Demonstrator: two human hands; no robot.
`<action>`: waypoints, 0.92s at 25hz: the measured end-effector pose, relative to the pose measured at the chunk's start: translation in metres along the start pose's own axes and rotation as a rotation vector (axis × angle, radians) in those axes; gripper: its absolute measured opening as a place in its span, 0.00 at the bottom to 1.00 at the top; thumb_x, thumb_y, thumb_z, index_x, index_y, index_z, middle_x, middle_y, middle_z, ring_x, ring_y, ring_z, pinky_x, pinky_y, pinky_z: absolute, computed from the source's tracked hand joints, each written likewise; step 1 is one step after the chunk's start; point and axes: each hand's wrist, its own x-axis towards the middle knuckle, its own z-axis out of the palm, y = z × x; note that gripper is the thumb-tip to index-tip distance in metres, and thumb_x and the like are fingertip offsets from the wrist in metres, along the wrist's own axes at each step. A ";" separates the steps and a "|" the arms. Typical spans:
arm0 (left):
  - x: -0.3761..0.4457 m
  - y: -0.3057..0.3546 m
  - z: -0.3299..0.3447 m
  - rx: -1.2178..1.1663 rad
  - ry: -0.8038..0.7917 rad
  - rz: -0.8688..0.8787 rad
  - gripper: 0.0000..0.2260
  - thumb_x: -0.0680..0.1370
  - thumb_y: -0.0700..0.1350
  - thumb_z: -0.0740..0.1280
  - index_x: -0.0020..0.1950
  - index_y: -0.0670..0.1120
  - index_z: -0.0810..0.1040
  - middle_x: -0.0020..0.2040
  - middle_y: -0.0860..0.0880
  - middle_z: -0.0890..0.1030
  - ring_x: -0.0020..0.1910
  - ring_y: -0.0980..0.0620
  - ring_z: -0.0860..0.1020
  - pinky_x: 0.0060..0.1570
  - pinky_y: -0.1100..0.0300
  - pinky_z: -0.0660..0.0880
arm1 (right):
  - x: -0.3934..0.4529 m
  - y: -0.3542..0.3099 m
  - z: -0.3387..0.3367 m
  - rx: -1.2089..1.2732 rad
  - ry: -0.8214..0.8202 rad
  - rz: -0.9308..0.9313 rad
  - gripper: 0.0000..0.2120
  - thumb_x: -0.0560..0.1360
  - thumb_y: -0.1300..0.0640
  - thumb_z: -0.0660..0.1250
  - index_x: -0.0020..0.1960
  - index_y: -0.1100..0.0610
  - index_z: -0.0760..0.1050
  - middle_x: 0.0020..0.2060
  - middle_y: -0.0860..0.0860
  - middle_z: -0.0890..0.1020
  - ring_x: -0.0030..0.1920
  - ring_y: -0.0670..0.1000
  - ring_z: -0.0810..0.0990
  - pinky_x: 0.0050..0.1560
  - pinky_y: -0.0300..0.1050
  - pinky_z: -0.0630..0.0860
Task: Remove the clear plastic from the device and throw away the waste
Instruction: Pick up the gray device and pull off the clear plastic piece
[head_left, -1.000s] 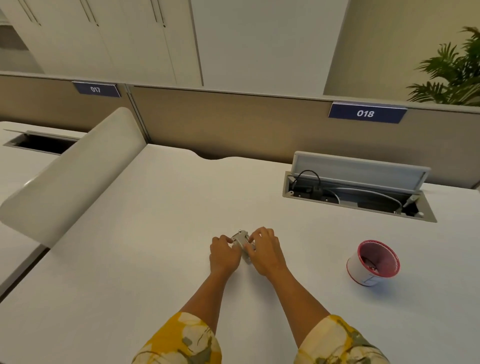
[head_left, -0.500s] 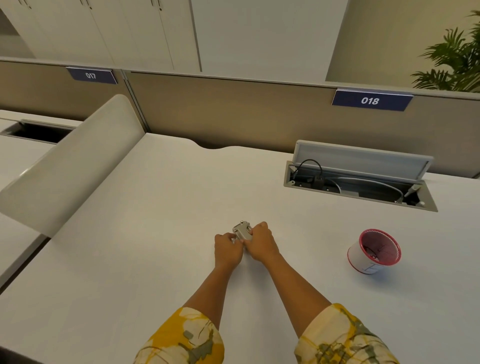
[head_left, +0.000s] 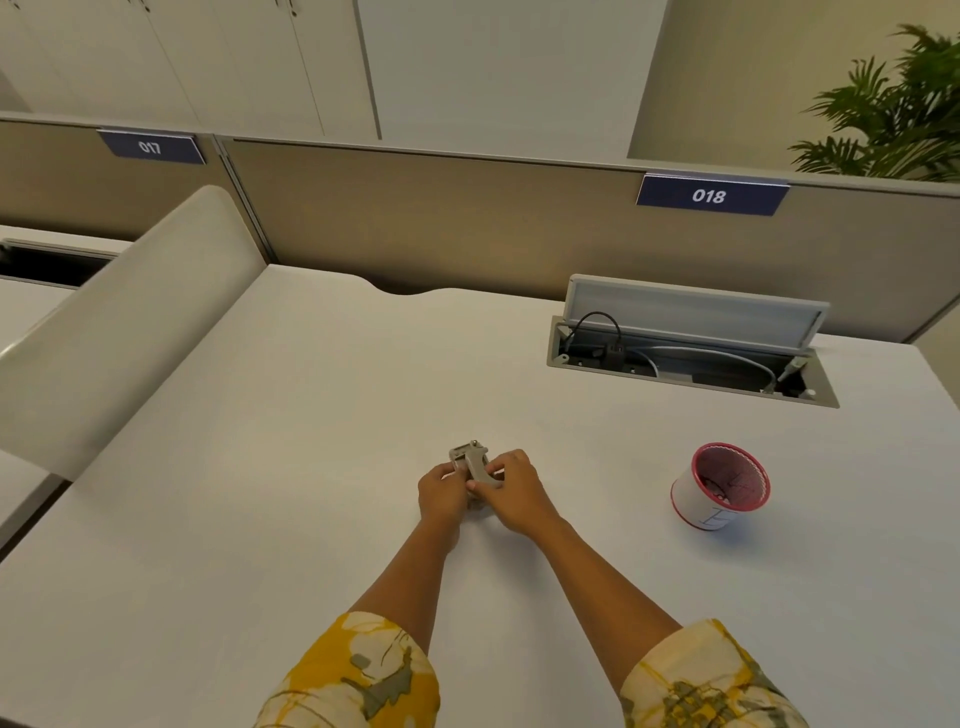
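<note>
While both our left hand (head_left: 441, 492) and right hand (head_left: 511, 491) pinch the small grey metal-and-plastic device (head_left: 470, 462) at frame centre, the red-rimmed white cup (head_left: 719, 486) sits lower right, nearer our right hand.

Grey device (head_left: 470, 460); white desk (head_left: 291, 415); red-rimmed white cup (head_left: 719, 493); yellow-and-cream patterned sleeves (head_left: 363, 675); navy labels (head_left: 710, 195)

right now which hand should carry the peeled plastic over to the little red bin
Probably the right hand. The red-rimmed bin stands on the desk off to its side, with bare desk between. The left hand can keep the device steady; both grip it now. The plastic itself is too small to make out.
</note>
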 end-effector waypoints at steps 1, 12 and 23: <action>-0.001 -0.001 0.001 -0.015 -0.012 0.007 0.08 0.78 0.37 0.67 0.55 0.40 0.83 0.52 0.37 0.85 0.52 0.36 0.84 0.53 0.41 0.82 | -0.003 0.004 -0.004 0.035 0.004 -0.019 0.16 0.70 0.48 0.74 0.51 0.57 0.76 0.52 0.49 0.74 0.45 0.48 0.78 0.48 0.42 0.78; -0.028 0.007 0.013 0.008 -0.304 0.006 0.08 0.80 0.36 0.65 0.54 0.42 0.82 0.55 0.33 0.83 0.50 0.36 0.84 0.45 0.45 0.84 | -0.001 0.022 -0.046 0.518 0.192 0.200 0.15 0.81 0.53 0.60 0.54 0.60 0.82 0.47 0.54 0.85 0.47 0.51 0.84 0.49 0.42 0.81; -0.038 0.005 0.005 0.141 -0.429 0.031 0.13 0.79 0.34 0.62 0.59 0.42 0.82 0.50 0.37 0.85 0.41 0.43 0.85 0.36 0.53 0.82 | -0.010 0.028 -0.054 0.759 0.053 0.368 0.11 0.78 0.57 0.66 0.54 0.64 0.81 0.47 0.58 0.84 0.43 0.52 0.82 0.42 0.41 0.80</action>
